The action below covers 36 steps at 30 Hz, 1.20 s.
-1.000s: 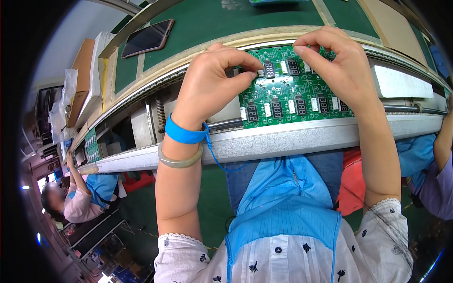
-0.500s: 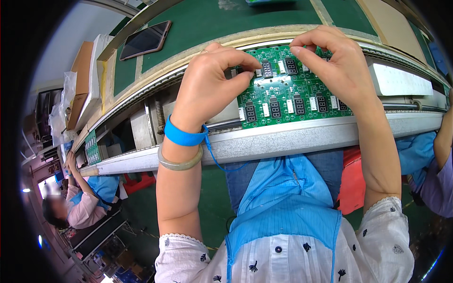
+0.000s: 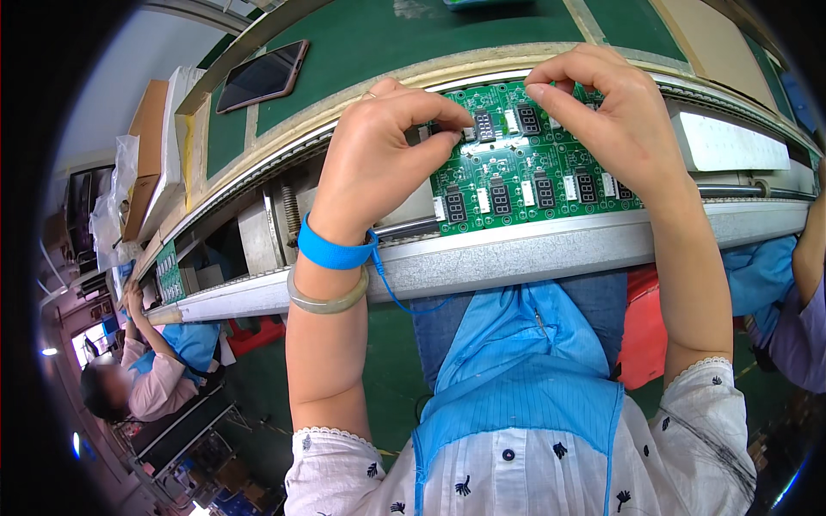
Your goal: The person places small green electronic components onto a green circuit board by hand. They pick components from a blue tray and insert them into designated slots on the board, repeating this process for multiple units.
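A green circuit board panel (image 3: 516,159) lies in front of me across the conveyor rails, with two rows of black digit displays (image 3: 501,196) and white connectors (image 3: 483,201). Over its upper left part is my left hand (image 3: 391,150), thumb and forefinger pinched at a small white connector (image 3: 469,134) beside a display. My right hand (image 3: 607,107) hovers at the upper right of the panel. Its thumb and forefinger are brought together near the top edge, and what they hold, if anything, is too small to make out. A blue wrist strap (image 3: 334,245) with a cord circles my left wrist.
The near metal rail (image 3: 516,254) runs between me and the panel. Beyond the far rail a phone (image 3: 262,76) rests on the green bench. At the left a co-worker (image 3: 155,370) reaches to the line near another circuit board (image 3: 169,273); another person's arm (image 3: 809,258) shows at the right.
Both hands keep nearly the same pinched poses over the panel. The view has shifted very slightly. The co-worker at the left has moved a little.
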Each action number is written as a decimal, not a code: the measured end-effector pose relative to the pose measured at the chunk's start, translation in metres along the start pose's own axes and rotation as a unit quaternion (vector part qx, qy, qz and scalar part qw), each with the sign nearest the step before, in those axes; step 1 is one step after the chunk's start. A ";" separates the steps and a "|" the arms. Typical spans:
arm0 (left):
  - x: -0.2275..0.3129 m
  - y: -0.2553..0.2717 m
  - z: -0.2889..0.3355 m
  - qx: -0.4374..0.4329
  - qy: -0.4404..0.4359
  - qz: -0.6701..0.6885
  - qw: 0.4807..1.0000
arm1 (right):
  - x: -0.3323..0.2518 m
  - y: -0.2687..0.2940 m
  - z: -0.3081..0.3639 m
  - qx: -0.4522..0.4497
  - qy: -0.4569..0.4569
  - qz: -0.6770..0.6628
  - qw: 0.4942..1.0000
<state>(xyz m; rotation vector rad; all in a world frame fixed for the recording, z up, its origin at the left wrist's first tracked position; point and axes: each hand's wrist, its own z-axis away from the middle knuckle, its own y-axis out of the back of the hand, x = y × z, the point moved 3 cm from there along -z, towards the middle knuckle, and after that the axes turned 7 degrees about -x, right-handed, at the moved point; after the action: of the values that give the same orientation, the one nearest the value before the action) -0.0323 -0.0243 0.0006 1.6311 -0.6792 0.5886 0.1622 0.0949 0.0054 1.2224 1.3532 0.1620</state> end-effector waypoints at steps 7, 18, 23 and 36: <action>0.004 0.001 0.000 -0.034 0.026 -0.025 0.999 | 0.000 0.001 0.000 0.001 -0.001 0.000 1.000; 0.005 0.001 -0.001 -0.004 0.008 -0.027 1.000 | 0.002 0.002 0.000 -0.002 -0.010 -0.003 1.000; 0.006 0.001 -0.001 0.004 -0.034 -0.057 0.998 | 0.002 0.002 0.000 0.001 -0.004 -0.002 1.000; 0.012 0.006 -0.001 0.047 -0.046 -0.077 0.995 | 0.003 0.005 -0.003 0.012 -0.015 -0.020 1.000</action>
<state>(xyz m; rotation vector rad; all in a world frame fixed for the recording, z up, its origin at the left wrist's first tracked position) -0.0279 -0.0252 0.0136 1.7886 -0.5947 0.4413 0.1634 0.1009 0.0074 1.2118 1.3570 0.0992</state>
